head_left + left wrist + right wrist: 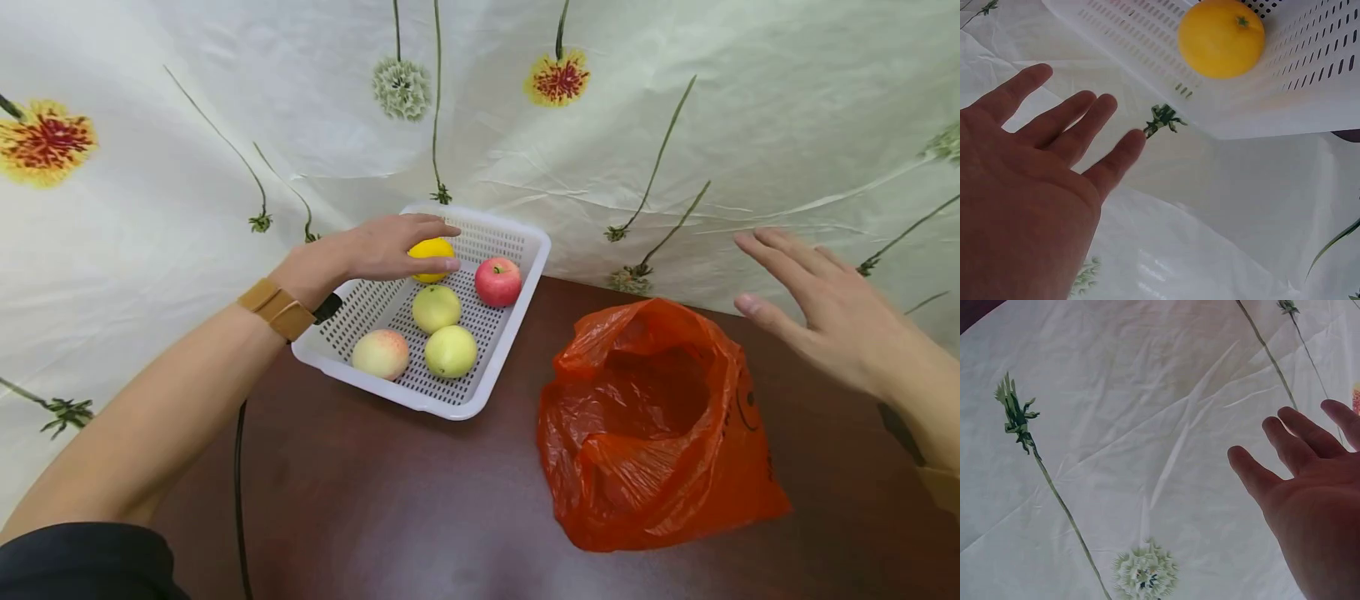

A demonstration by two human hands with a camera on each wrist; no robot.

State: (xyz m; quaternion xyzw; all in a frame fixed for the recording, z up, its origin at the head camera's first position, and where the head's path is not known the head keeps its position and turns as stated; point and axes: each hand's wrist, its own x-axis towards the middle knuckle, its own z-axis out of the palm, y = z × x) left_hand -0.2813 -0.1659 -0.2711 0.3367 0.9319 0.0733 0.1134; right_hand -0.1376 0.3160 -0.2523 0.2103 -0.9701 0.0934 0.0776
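Observation:
My left hand (390,247) hovers over the back left of a white plastic basket (480,400), fingers extended, overlapping an orange (433,257) in the head view. The left wrist view shows the hand with spread fingers, apart from the orange (1221,39). Also in the basket lie a red apple (498,282), two yellow-green round fruits (451,352) and a pale peach (380,354). To the right, my right hand (832,308) is raised with straight, parted fingers, holding nothing. Below and left of it stands a red plastic bag (652,450), its mouth gaping upward.
The basket and bag stand on a dark brown table (420,508). Behind them hangs a white cloth (480,158) printed with flowers, meeting the table's back edge. A black cable (239,492) runs along the table at left.

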